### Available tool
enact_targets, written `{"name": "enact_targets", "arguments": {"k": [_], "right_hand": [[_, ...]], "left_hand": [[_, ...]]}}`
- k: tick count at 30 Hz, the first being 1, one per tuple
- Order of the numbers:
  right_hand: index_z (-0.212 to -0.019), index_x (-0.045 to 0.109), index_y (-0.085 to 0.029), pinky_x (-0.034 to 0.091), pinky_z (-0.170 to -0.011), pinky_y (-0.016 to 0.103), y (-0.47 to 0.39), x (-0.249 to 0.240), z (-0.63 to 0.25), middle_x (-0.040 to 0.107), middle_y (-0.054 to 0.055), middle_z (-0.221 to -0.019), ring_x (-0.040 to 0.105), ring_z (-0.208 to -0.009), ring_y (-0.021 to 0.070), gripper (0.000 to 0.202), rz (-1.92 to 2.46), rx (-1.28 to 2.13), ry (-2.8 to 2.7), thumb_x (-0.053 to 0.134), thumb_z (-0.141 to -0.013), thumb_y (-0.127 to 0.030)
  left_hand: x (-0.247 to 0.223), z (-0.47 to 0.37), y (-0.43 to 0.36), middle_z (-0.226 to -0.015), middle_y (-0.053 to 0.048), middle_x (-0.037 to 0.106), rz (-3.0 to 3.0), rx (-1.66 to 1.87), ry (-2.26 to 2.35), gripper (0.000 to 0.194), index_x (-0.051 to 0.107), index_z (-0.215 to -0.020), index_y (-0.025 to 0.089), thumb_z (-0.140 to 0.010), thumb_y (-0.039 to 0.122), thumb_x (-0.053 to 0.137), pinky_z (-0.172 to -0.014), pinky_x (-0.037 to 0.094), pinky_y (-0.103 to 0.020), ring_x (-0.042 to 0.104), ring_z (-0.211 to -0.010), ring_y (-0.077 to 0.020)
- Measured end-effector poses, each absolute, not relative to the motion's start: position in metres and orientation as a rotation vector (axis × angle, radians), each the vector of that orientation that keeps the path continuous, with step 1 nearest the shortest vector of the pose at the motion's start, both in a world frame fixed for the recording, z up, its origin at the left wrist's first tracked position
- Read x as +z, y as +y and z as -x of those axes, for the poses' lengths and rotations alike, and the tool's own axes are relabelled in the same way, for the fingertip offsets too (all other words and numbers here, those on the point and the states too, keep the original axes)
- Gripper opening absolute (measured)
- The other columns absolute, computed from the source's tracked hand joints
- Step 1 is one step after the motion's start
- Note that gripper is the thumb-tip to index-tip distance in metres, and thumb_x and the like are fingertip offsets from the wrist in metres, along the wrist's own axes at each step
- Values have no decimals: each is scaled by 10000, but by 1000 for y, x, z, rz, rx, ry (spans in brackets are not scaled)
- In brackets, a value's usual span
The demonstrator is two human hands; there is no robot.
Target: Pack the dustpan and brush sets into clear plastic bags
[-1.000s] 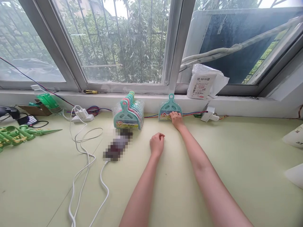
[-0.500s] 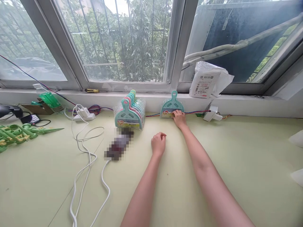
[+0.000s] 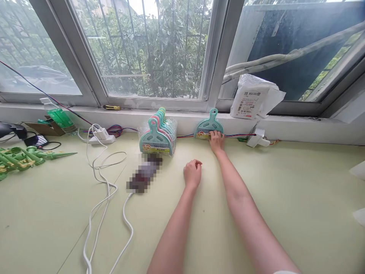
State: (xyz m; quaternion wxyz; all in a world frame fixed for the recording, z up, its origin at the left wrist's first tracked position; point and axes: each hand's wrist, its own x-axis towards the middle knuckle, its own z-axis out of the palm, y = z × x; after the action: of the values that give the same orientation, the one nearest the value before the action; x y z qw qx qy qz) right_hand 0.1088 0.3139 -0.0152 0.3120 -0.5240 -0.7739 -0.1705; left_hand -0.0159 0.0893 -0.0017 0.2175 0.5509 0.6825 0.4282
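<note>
A teal dustpan set [image 3: 210, 121] in clear wrap leans upright against the wall below the sill. My right hand [image 3: 217, 140] is at its lower right part, fingers against its front over the label. My left hand [image 3: 193, 172] rests on the pale green table, nearer to me, with its fingers curled in; whether anything is inside them is hidden. To the left stands a row of several similar dustpan sets [image 3: 157, 135], teal, pink and yellow, in clear wrap. A blurred-out dark object [image 3: 145, 175] lies in front of that row, with a white cable running to it.
White cables [image 3: 107, 190] cross the left of the table [image 3: 285, 205]. Further left are green plastic parts [image 3: 25, 161], a bottle [image 3: 60, 118] and a power strip [image 3: 102, 139]. A white package [image 3: 251, 98] leans on the window; a white plug device [image 3: 258, 137] sits below it.
The view has shifted slightly. My right hand is still at the single dustpan set, which leans closer to the wall, a little further back. My left hand has hardly moved.
</note>
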Motion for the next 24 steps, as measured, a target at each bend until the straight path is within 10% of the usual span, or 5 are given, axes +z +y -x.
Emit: {"name": "enact_targets", "arguments": {"k": [9, 24], "right_hand": [[-1471, 230, -221, 115, -1127, 571, 310, -9, -112, 174, 97, -1561, 81, -1449, 247, 584, 1483, -564, -2018, 369, -904, -204], [-1492, 183, -254, 179, -1120, 598, 316, -10, -134, 133, 41, -1583, 125, -1453, 243, 647, 1290, -506, -2149, 355, -875, -167]], "left_hand": [[-1, 16, 89, -922, -11, 700, -1517, 1184, 1884, 239, 643, -843, 235, -855, 163, 416, -841, 421, -309, 589, -917, -177], [-1, 16, 88, -939, -10, 702, -1516, 1189, 1876, 252, 649, -846, 239, -857, 158, 411, -841, 434, -296, 605, -899, -168]]}}
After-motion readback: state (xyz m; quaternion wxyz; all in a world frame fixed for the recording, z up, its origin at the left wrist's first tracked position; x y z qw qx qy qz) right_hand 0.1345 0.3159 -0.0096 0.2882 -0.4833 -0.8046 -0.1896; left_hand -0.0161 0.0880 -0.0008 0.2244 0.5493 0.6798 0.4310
